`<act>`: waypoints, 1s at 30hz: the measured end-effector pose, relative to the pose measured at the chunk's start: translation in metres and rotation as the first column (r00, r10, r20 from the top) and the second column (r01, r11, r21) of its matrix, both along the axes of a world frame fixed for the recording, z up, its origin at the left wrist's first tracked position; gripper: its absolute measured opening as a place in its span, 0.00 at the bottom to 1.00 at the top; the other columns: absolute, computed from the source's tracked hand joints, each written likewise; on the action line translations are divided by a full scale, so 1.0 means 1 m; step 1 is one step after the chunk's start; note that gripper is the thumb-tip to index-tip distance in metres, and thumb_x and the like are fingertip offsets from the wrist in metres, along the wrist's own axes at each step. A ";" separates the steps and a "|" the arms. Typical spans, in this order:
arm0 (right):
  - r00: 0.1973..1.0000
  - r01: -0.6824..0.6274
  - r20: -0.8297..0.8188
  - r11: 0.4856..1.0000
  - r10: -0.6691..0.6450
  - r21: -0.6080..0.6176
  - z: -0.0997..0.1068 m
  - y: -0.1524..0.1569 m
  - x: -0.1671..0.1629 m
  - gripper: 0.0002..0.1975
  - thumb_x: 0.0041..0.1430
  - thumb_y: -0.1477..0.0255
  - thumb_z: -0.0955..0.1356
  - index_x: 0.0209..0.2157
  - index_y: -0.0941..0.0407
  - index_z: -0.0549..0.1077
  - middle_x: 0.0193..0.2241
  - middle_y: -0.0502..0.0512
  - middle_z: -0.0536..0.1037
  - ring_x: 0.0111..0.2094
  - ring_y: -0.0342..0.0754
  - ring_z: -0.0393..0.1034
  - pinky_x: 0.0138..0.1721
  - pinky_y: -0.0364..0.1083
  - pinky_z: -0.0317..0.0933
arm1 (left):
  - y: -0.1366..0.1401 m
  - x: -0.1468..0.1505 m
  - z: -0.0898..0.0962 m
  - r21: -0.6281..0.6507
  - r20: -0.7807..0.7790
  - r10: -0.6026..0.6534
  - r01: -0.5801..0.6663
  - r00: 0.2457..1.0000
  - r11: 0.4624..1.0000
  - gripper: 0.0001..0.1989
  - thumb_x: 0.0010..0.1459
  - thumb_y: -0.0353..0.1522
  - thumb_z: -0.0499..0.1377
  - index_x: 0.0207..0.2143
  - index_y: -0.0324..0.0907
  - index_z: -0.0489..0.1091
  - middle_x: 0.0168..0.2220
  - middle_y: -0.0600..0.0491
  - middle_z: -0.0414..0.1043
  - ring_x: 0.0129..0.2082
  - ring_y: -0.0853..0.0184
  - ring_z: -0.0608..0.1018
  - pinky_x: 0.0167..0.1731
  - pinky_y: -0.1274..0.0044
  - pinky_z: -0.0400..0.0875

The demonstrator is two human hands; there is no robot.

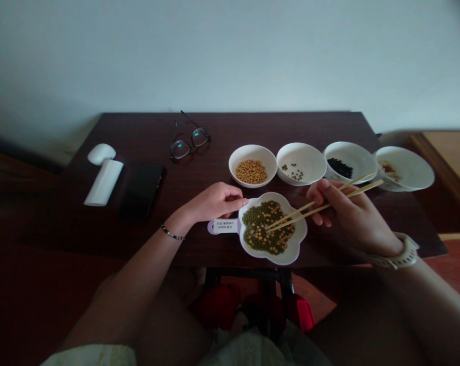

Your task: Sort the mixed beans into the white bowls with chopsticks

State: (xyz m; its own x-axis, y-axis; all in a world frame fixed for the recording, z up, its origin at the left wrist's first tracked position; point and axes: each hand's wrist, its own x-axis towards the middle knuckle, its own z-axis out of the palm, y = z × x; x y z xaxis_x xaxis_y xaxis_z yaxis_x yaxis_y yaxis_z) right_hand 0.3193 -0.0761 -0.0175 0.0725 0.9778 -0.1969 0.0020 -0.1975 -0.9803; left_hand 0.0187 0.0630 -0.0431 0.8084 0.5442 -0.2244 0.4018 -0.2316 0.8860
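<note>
My left hand is closed at the left rim of a white flower-shaped dish, its thumb on the edge and the fingers curled and partly hidden. The dish's short purple-edged handle bears a printed label and points left. Mixed green mung beans and yellow soybeans fill much of the dish. With my right hand I grip a pair of light wooden chopsticks. Their tips reach down among the beans, close together; whether a bean is pinched between them is too small to tell.
Behind the dish stands a row of white bowls: one with soybeans, one with a few mung beans, one with black beans, one with reddish and pale bits. Eyeglasses, a black flat object and a white device lie leftward.
</note>
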 end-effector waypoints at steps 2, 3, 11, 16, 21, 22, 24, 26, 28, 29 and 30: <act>1.000 0.003 0.015 1.000 -0.003 0.009 0.002 0.000 -0.001 0.24 0.78 0.51 0.67 0.31 0.53 0.73 0.20 0.50 0.71 0.20 0.43 0.65 0.21 0.42 0.58 | 0.000 0.000 -0.001 0.009 -0.004 0.000 0.000 1.000 1.000 0.21 0.73 0.45 0.61 0.30 0.40 0.73 0.20 0.58 0.70 0.19 0.75 0.68 0.21 0.81 0.57; 1.000 0.006 0.018 1.000 -0.007 0.018 0.003 0.000 -0.001 0.24 0.78 0.52 0.67 0.30 0.53 0.73 0.20 0.50 0.71 0.20 0.42 0.65 0.21 0.42 0.57 | 0.000 0.000 -0.001 0.013 -0.006 -0.003 0.003 1.000 1.000 0.21 0.73 0.45 0.61 0.30 0.40 0.73 0.20 0.57 0.71 0.19 0.75 0.68 0.21 0.81 0.57; 0.998 0.016 0.053 1.000 -0.015 -0.008 0.010 0.003 0.003 0.24 0.78 0.52 0.67 0.31 0.53 0.73 0.19 0.50 0.72 0.18 0.42 0.62 0.18 0.41 0.54 | 0.000 0.000 0.000 0.006 0.001 -0.009 0.009 1.000 1.000 0.22 0.73 0.46 0.61 0.30 0.40 0.74 0.20 0.57 0.71 0.19 0.75 0.68 0.21 0.81 0.57; 0.998 0.005 0.062 1.000 -0.005 -0.006 0.005 0.003 0.002 0.24 0.77 0.51 0.68 0.32 0.53 0.73 0.20 0.50 0.72 0.19 0.42 0.64 0.19 0.41 0.57 | 0.000 0.000 0.002 0.018 -0.002 -0.014 0.014 1.000 1.000 0.22 0.73 0.46 0.61 0.29 0.40 0.73 0.20 0.57 0.71 0.19 0.74 0.69 0.21 0.81 0.58; 0.996 0.036 0.080 0.999 -0.035 -0.020 0.006 0.002 0.005 0.24 0.78 0.52 0.67 0.30 0.53 0.72 0.18 0.49 0.70 0.18 0.42 0.60 0.17 0.42 0.52 | 0.000 -0.001 0.000 0.018 0.004 -0.013 0.013 1.000 1.000 0.22 0.72 0.47 0.61 0.29 0.41 0.73 0.20 0.57 0.72 0.19 0.74 0.69 0.21 0.80 0.58; 0.995 0.036 0.093 0.999 -0.034 -0.024 0.006 0.002 0.006 0.24 0.78 0.53 0.67 0.30 0.53 0.72 0.18 0.50 0.71 0.18 0.42 0.59 0.17 0.43 0.51 | 0.000 -0.001 0.000 0.019 0.003 -0.013 0.013 1.000 1.000 0.23 0.72 0.47 0.61 0.29 0.41 0.73 0.20 0.56 0.72 0.19 0.74 0.69 0.22 0.80 0.58; 0.993 0.036 0.113 0.999 -0.032 -0.033 0.006 0.000 0.010 0.24 0.79 0.53 0.66 0.30 0.52 0.72 0.19 0.50 0.71 0.18 0.43 0.60 0.17 0.44 0.51 | 0.000 0.000 0.000 0.023 0.003 -0.012 0.012 1.000 1.000 0.23 0.72 0.47 0.61 0.29 0.40 0.73 0.21 0.56 0.72 0.19 0.74 0.69 0.22 0.80 0.58; 0.992 0.041 0.119 0.998 -0.036 -0.038 0.005 -0.002 0.012 0.24 0.79 0.53 0.66 0.31 0.52 0.72 0.19 0.51 0.72 0.19 0.44 0.61 0.18 0.45 0.53 | 0.000 0.000 0.000 0.025 0.002 -0.012 0.012 1.000 1.000 0.22 0.72 0.46 0.61 0.29 0.40 0.73 0.21 0.56 0.72 0.19 0.74 0.69 0.22 0.80 0.58; 0.993 0.052 0.107 0.998 -0.048 -0.028 0.004 -0.004 0.014 0.23 0.78 0.53 0.67 0.31 0.52 0.72 0.21 0.51 0.72 0.19 0.44 0.62 0.19 0.45 0.54 | 0.000 0.000 0.001 0.023 0.000 -0.013 0.013 1.000 1.000 0.22 0.72 0.46 0.61 0.29 0.40 0.73 0.21 0.56 0.72 0.19 0.74 0.69 0.22 0.80 0.58; 0.993 0.056 0.101 0.998 -0.053 -0.021 0.004 -0.005 0.014 0.23 0.78 0.53 0.67 0.31 0.52 0.72 0.22 0.51 0.73 0.20 0.43 0.62 0.19 0.45 0.55 | 0.000 0.000 0.001 0.022 -0.001 -0.013 0.013 1.000 1.000 0.22 0.72 0.46 0.61 0.30 0.40 0.73 0.21 0.56 0.72 0.19 0.74 0.69 0.22 0.80 0.58; 0.994 0.058 0.094 0.998 -0.056 -0.017 0.003 -0.006 0.013 0.23 0.78 0.53 0.68 0.31 0.52 0.72 0.22 0.51 0.73 0.20 0.43 0.63 0.19 0.44 0.55 | 0.000 0.000 0.001 0.021 -0.002 -0.014 0.015 1.000 1.000 0.21 0.72 0.46 0.61 0.30 0.40 0.74 0.21 0.56 0.72 0.19 0.74 0.69 0.22 0.80 0.58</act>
State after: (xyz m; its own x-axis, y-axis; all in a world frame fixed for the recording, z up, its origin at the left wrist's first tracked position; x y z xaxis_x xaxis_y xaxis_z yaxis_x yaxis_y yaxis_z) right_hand 0.3328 -0.0817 -0.0141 0.1466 0.9676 -0.2057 0.0816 -0.2191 -0.9723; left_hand 0.0184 0.0626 -0.0421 0.8159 0.5370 -0.2141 0.3995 -0.2561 0.8802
